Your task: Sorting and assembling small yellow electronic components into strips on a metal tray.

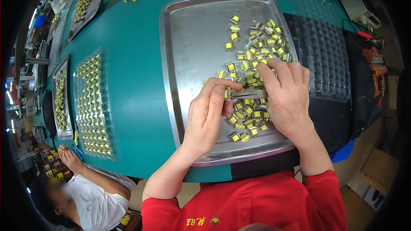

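Over the metal tray (192,25), my left hand (204,115) is closed, pinching a small yellow-taped transformer (228,93) between thumb and forefinger. My right hand (287,96) is closed around a pair of grey metal pliers (250,94). The jaws point left and reach the piece at my left fingertips; most of the handles are hidden in my palm. Around and beneath both hands lies a loose pile of similar small transformers (257,114), spread over the tray's right side.
A dark plastic pocket tray (325,60) sits right of the metal tray. On the left, a clear pocket tray (92,107) holds rows of yellow pieces, beside a narrow metal tray (62,102). A person in white (98,201) works at lower left. Another loaded tray (87,4) stands farther back.
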### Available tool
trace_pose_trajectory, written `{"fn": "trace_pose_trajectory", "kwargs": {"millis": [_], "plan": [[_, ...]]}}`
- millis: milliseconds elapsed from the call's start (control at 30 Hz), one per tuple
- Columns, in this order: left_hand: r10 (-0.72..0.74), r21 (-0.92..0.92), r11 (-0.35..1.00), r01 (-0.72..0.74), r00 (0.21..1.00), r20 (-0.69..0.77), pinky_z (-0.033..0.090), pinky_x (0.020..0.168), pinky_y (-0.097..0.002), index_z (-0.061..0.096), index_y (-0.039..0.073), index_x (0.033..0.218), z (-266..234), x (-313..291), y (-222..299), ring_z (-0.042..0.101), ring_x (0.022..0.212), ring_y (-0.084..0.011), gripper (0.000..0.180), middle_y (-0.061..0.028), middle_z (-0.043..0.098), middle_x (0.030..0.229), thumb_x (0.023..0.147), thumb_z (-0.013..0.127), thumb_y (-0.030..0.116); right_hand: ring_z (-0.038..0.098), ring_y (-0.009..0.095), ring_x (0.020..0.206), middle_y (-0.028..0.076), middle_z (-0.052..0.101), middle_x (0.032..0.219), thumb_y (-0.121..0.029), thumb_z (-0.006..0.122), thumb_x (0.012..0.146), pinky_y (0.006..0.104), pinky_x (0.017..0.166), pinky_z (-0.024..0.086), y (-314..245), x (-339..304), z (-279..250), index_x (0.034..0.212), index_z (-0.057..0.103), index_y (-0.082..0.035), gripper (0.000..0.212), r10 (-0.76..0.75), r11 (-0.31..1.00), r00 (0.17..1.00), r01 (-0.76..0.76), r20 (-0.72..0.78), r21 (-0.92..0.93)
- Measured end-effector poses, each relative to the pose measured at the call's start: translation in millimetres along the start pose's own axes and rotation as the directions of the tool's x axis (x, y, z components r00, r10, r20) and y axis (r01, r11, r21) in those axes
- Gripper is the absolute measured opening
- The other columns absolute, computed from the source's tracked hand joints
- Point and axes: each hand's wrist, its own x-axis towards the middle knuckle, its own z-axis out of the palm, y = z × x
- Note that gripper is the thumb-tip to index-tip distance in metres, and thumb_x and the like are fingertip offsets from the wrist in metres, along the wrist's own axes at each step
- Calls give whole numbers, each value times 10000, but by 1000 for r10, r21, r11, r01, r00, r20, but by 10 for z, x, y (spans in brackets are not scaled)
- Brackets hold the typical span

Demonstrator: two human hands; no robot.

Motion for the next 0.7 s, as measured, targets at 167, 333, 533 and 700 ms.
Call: {"fn": "trace_pose_trajectory", "kwargs": {"millis": [167,333,533,700], "plan": [[25,42,999,-24,999,-24,399,657,-225,606,-4,1099,7,5,-10,460,680,-72,419,4,491,709,1092,339,319,535,233,942,59,580,1056,-106,598,786,385,853,415,6,-7,2,1087,638,-66,306,6,1000,1000,-5,23,-29],[46,89,995,-43,999,-23,394,644,-216,608,-1,1100,-3,2,-9,458,675,-64,396,4,502,717,1092,343,294,526,253,953,65,597,1097,-21,596,768,395,857,401,-12,-6,10,1118,634,-62,355,16,1000,999,-16,40,0],[48,132,990,-43,998,-38,410,644,-216,613,-1,1098,-1,-2,0,467,680,-60,378,2,519,725,1091,349,270,525,254,960,70,594,1102,-28,591,773,395,856,405,-14,-4,11,1124,629,-62,355,11,1000,998,-11,64,-3],[46,146,989,-40,998,-32,422,644,-222,618,-1,1095,12,4,1,475,682,-61,369,-1,526,729,1091,352,256,525,257,962,73,594,1109,-30,585,777,391,850,409,0,-6,-9,1123,627,-57,349,16,1000,997,-15,78,-10]]}}
